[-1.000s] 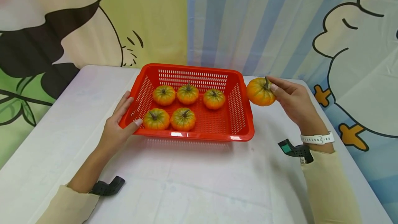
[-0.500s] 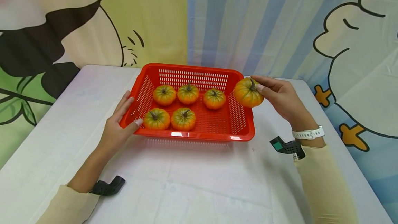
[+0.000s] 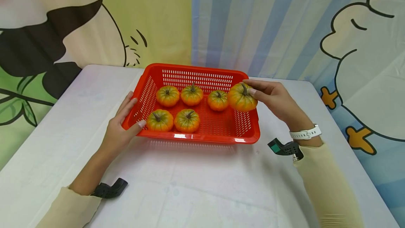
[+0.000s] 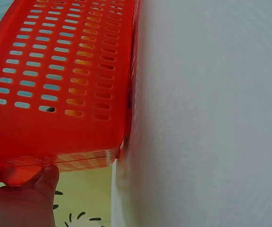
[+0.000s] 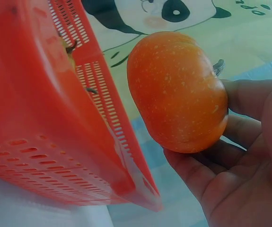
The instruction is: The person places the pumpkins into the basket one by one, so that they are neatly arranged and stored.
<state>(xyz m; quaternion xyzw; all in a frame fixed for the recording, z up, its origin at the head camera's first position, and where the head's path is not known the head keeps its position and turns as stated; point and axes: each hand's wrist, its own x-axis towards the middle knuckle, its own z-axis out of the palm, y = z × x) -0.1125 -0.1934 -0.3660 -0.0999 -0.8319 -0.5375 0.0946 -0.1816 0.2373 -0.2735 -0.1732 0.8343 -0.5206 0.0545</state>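
A small orange pumpkin (image 3: 242, 97) with a dark stem is pinched between the thumb and fingers of my right hand (image 3: 276, 102). In the head view it overlaps the right end of the red plastic basket (image 3: 202, 138); the right wrist view shows this pumpkin (image 5: 176, 92) up beside the basket's rim (image 5: 102, 156). My left hand (image 3: 118, 129) grips the basket's left end, thumb over the front corner of the rim. Several similar pumpkins sit inside, among them one at front left (image 3: 159, 120) and one at back right (image 3: 217, 100).
The basket stands on a table with a white cloth (image 3: 202, 185). Behind the table hangs a printed cartoon backdrop (image 3: 164, 20). A white band (image 3: 305, 133) circles my right wrist, and a dark wrist mount (image 3: 110, 188) sits on my left forearm.
My right hand has carried its pumpkin leftward, from outside the basket's right end to over that end. My left hand has stayed on the rim.
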